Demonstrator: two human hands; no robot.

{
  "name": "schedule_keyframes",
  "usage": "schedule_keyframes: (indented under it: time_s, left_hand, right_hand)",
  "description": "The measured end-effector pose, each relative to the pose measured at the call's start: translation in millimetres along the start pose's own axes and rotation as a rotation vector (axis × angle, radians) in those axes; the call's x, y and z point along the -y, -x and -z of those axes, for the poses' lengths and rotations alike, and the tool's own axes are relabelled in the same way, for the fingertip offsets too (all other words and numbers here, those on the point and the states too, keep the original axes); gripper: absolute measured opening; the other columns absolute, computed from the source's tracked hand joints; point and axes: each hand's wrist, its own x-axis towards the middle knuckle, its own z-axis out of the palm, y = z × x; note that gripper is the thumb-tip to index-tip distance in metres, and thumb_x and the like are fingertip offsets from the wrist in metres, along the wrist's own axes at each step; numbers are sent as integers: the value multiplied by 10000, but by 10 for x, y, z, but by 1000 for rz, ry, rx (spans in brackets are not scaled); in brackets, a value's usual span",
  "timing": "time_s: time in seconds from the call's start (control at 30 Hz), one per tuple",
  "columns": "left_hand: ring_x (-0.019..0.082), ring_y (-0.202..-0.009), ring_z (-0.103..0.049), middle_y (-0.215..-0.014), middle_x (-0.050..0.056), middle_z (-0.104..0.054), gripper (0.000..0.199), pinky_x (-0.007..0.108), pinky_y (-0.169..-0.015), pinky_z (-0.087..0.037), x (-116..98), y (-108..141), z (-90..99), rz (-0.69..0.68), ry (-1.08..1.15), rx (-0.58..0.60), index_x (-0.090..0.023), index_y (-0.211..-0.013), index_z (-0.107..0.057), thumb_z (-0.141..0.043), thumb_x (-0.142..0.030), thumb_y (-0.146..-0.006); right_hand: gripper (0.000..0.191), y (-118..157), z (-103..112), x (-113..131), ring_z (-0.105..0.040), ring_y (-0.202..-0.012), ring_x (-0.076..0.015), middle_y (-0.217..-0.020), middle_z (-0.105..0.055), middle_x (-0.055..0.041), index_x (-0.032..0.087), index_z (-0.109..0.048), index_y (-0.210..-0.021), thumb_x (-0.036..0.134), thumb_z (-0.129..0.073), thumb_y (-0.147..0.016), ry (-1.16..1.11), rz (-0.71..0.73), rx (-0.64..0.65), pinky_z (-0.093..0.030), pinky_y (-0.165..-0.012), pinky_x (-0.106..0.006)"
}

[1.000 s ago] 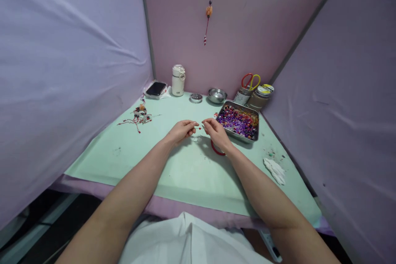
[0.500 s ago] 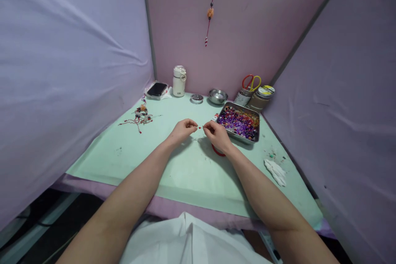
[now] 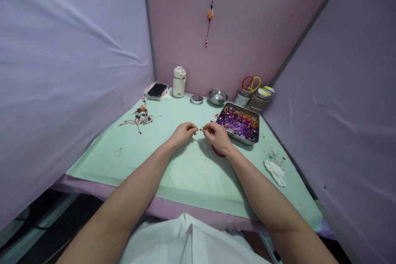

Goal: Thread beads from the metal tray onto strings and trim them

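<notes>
Between my two hands, over the middle of the table, sits a tiny red bead (image 3: 200,129). It appears to be on a thin strand, too fine to tell whether thread or wire. My left hand (image 3: 185,133) is closed in a pinch just left of the bead, gripping one end of that strand. From the other side my right hand (image 3: 217,135) pinches the opposite end, thumb and forefinger together. Partly hidden under the right hand is a red loop, perhaps a scissors handle (image 3: 218,152). A metal tray (image 3: 247,142) of purple and red beads stands beside the right hand.
Beaded red cords (image 3: 142,117) lie at left. Along the back are a phone (image 3: 157,89), a white bottle (image 3: 179,83), a small round tin (image 3: 196,99), a steel bowl (image 3: 218,97) and jars, one with scissors (image 3: 251,84). A white glove (image 3: 275,173) lies right; a beaded pendant (image 3: 210,15) hangs behind.
Both hands stay nearly in place, fingers shifting slightly around the strand. The red bead has moved very slightly to the right. Everything else on the table is unchanged.
</notes>
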Motion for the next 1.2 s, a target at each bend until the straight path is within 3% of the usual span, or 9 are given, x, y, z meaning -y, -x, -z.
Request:
schedule_keyframes:
  time_s: [0.2,0.37,0.47,0.67,0.87,0.93,1.07,1.2]
  left_hand:
    - [103,-526,-408,-590,-2,-524,150,246,-520,-292,7,4,-9,-20,-22,24,-164,-695,-599,-552,-298,-744]
    - [97,-553,-440,-655,17,-561,156,244,-548,-323,-17,9,-24,-11,101,55,-155,-769,-614,-556,-299,-751]
    - [97,-556,-435,-647,16,-543,208,247,-552,-324,-19,11,-19,0,160,66,-144,-800,-636,-556,-333,-762]
    - [105,-577,-420,-621,4,-532,344,261,-564,-303,-67,63,11,3,75,90,-119,-849,-701,-620,-429,-726]
    - [122,-645,-459,-706,29,-601,326,269,-612,-337,-132,92,14,21,57,34,-119,-849,-708,-633,-401,-704]
    - [123,-645,-458,-706,27,-601,317,270,-610,-339,-143,90,17,33,46,17,-123,-840,-708,-632,-397,-700]
    - [123,-631,-453,-673,19,-585,327,269,-594,-334,-139,86,19,23,60,15,-123,-844,-711,-643,-403,-690]
    - [119,-605,-438,-641,9,-562,332,266,-571,-319,-137,88,20,26,78,23,-124,-844,-710,-640,-410,-691]
  right_hand:
    - [135,3,14,18,-497,-630,-147,-666,-558,-8,204,-653,-756,217,-526,-798,37,36,2,-382,-621,-274]
    - [138,3,32,36,-469,-610,-146,-621,-506,5,212,-679,-775,227,-545,-806,62,54,0,-357,-603,-274]
    - [139,4,36,45,-465,-607,-143,-615,-493,8,208,-683,-783,226,-548,-811,54,74,-6,-351,-605,-272]
    - [118,7,29,53,-446,-596,-133,-617,-475,15,198,-666,-789,246,-561,-815,38,74,-20,-341,-600,-266]
    - [193,0,32,8,-430,-570,-132,-614,-449,44,207,-594,-966,262,-583,-782,-2,5,1,-355,-597,-264]
    - [214,-4,41,3,-486,-627,-146,-682,-518,25,208,-571,-981,237,-569,-769,-6,4,1,-383,-640,-275]
    - [220,0,57,52,-561,-933,-215,-972,-624,-53,208,-572,-975,219,-552,-756,43,52,-15,-387,-844,-350]
    - [175,18,58,123,-570,-989,-229,-1004,-657,-47,221,-600,-948,224,-523,-790,65,28,18,-329,-926,-409]
